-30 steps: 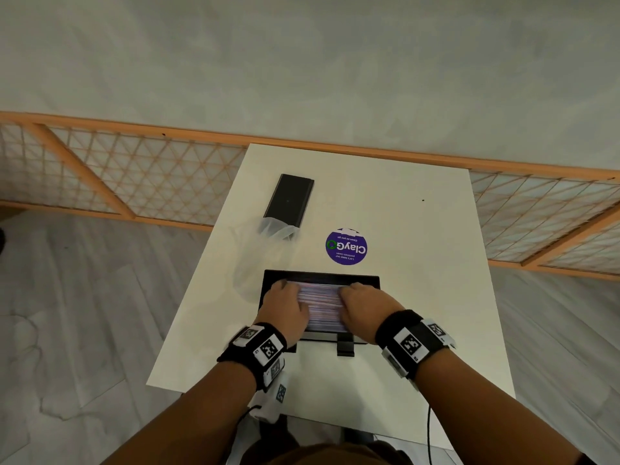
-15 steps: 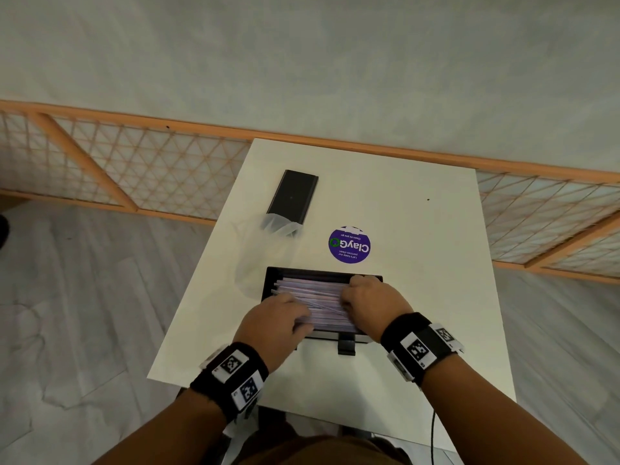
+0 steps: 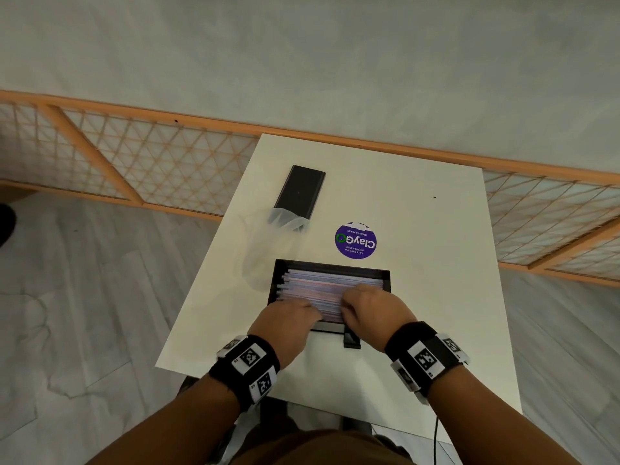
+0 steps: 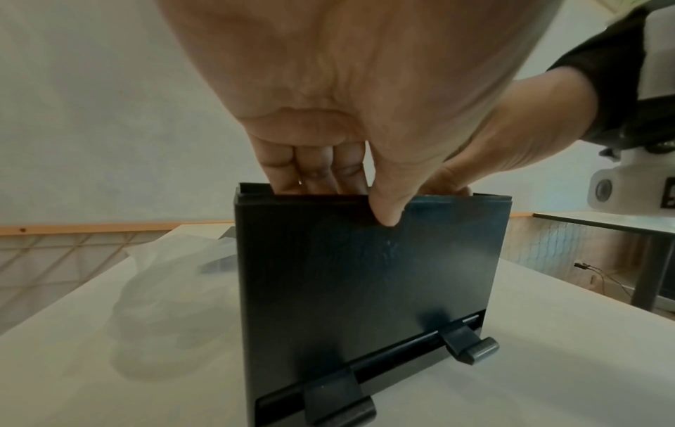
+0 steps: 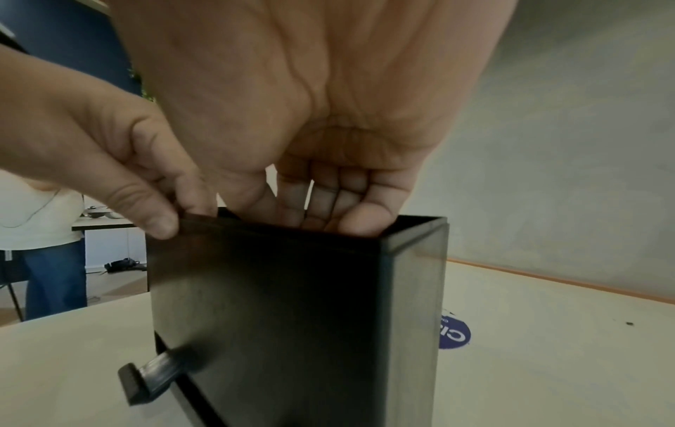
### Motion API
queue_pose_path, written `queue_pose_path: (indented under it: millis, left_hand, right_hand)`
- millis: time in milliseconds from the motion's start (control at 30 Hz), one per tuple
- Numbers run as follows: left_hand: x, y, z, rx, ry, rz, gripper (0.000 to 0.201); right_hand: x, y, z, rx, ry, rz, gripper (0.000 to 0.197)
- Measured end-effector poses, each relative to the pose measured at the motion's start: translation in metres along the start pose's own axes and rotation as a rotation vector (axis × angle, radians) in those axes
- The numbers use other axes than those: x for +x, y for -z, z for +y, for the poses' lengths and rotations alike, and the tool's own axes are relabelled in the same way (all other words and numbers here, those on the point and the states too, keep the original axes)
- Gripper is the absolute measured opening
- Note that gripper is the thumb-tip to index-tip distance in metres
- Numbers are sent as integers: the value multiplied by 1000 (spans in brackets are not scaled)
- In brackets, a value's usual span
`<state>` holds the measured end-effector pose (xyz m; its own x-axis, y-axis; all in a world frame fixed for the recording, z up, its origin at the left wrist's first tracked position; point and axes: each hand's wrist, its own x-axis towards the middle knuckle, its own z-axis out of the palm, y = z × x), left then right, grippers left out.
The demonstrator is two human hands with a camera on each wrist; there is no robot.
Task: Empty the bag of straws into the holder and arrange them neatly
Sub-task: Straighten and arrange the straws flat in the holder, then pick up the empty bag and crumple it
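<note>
We see a black holder (image 3: 385,278) standing on the near middle of a white table (image 3: 419,330). It is an open-top box, and it is full of straws (image 3: 322,283) lying flat, side by side, from left to right. The straws look pale pink and purple.

Our left hand (image 3: 285,318) is at the near left part of the holder. From the left wrist view, its fingers (image 4: 314,170) reach down inside the box and its thumb lies on the outside of the near wall, so this hand pinches the near wall of the holder. Our right hand (image 3: 372,308) is at the near right part. From the right wrist view, its fingers (image 5: 328,202) go down into the box, almost straight, onto the straws. We cannot tell if they hold any straw.

The empty clear bag (image 3: 265,250) lies flat on the table, just to the far left of the holder. Its far end rests on a flat black lid (image 3: 300,189), which lies farther away on the left. A round purple sticker (image 3: 355,240) is on the table just beyond the holder. Two small black clips (image 4: 467,343) stick out from the bottom of the holder's near wall.
</note>
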<state>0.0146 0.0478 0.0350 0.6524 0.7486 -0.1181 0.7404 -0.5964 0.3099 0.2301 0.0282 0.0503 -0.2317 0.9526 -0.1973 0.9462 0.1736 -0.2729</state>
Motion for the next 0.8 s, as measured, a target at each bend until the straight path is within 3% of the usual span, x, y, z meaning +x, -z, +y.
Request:
queue_pose_path:
  millis: [167, 367, 467, 533, 667, 800]
  left_hand:
    - [-4, 0, 0, -86, 5, -13, 22]
    - [-11, 18, -7, -312, 24, 33, 18]
    - [-4, 35, -9, -348, 26, 57, 16]
    - [6, 47, -12, -392, 39, 100, 19]
    - [26, 74, -32, -446, 106, 222, 17]
    - [46, 78, -62, -447, 188, 216, 16]
  right_hand:
    - [-5, -4, -2, -11, -19, -21, 32]
    - [-27, 7, -7, 93, 46, 157, 18]
    - [-41, 17, -26, 137, 111, 163, 18]
    - [-49, 22, -39, 167, 144, 82, 24]
    - [-65, 7, -55, 171, 61, -273, 39]
    - [-73, -33, -57, 92, -20, -554, 49]
